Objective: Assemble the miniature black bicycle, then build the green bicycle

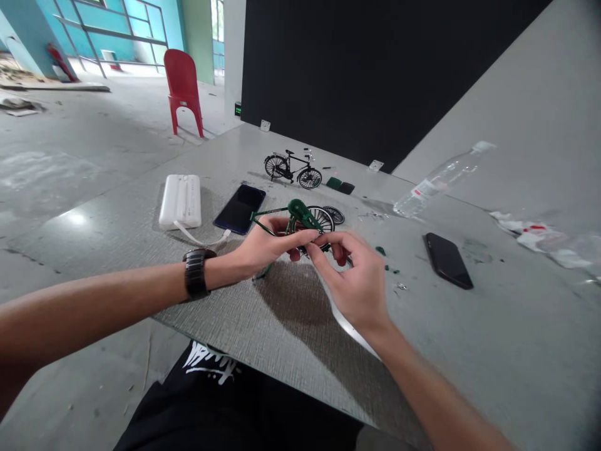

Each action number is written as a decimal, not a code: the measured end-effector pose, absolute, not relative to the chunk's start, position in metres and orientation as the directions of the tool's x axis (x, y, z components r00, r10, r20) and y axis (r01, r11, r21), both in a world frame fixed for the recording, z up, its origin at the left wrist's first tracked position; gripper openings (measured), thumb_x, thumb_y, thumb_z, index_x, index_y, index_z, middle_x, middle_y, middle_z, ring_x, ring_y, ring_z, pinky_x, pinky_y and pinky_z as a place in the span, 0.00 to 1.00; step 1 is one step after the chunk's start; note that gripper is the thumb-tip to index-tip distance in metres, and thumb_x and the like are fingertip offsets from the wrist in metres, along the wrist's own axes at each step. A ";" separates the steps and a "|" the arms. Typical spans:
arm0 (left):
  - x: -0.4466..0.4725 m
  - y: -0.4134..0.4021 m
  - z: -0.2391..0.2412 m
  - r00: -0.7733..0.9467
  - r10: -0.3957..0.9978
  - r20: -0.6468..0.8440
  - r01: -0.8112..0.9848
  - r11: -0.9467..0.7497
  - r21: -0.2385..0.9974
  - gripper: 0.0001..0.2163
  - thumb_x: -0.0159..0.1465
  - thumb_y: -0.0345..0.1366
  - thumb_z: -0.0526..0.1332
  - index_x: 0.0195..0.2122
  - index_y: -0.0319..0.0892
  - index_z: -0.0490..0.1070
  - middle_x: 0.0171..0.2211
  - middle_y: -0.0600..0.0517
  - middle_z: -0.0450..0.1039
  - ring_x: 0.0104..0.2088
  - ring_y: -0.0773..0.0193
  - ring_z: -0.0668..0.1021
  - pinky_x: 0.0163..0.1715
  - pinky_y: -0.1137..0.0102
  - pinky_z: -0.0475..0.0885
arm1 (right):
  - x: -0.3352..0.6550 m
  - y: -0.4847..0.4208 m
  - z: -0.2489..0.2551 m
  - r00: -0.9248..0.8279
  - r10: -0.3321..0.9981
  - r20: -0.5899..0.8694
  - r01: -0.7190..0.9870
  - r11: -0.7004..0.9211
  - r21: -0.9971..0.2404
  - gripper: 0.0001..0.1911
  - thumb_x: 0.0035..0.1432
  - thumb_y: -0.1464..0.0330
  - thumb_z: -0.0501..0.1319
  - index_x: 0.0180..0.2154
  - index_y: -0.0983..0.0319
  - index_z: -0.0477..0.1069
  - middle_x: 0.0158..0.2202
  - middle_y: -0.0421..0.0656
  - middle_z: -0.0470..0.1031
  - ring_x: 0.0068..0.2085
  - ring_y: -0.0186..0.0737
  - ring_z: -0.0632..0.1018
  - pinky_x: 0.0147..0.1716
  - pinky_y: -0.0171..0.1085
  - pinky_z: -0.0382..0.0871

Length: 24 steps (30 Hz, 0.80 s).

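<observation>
My left hand [267, 247], with a black watch on its wrist, pinches a green model bicycle frame [300, 216] just above the grey table [291, 338]. A spoked wheel [322, 218] sits in the frame behind my fingers. My right hand [354, 275] meets the left one at the frame, thumb and forefinger closed on a small part of it. A second loose wheel [334, 215] lies just behind. Small green bits [381, 251] are scattered on the table to the right of my hands.
A finished black model bicycle [292, 169] stands farther back. A white power bank [181, 200] and a dark phone [240, 208] lie to the left, another black phone [447, 260] to the right. A clear plastic bottle [441, 178] lies far right. A red chair [183, 88] stands beyond.
</observation>
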<state>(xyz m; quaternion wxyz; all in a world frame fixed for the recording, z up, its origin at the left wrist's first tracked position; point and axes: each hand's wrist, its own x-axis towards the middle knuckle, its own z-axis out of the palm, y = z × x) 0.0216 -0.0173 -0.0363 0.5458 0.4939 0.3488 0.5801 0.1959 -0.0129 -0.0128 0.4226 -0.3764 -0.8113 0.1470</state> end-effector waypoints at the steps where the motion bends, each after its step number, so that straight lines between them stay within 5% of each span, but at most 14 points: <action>1: 0.022 -0.018 -0.036 0.083 0.977 0.198 -0.289 -0.166 0.943 0.12 0.60 0.43 0.72 0.32 0.37 0.78 0.29 0.52 0.76 0.24 0.72 0.73 0.25 0.74 0.71 | 0.196 -0.013 -0.013 -0.360 0.736 0.573 0.486 0.673 -0.558 0.07 0.64 0.64 0.67 0.33 0.58 0.75 0.26 0.36 0.63 0.29 0.36 0.66 0.30 0.38 0.60; 24: 0.022 -0.014 -0.039 0.065 0.990 0.125 -0.385 -0.091 0.919 0.15 0.58 0.44 0.73 0.28 0.36 0.76 0.27 0.52 0.74 0.22 0.74 0.71 0.22 0.75 0.70 | 0.196 -0.013 -0.013 -0.394 0.683 0.615 0.467 0.725 -0.506 0.07 0.67 0.65 0.64 0.35 0.60 0.74 0.27 0.36 0.66 0.29 0.34 0.67 0.30 0.36 0.61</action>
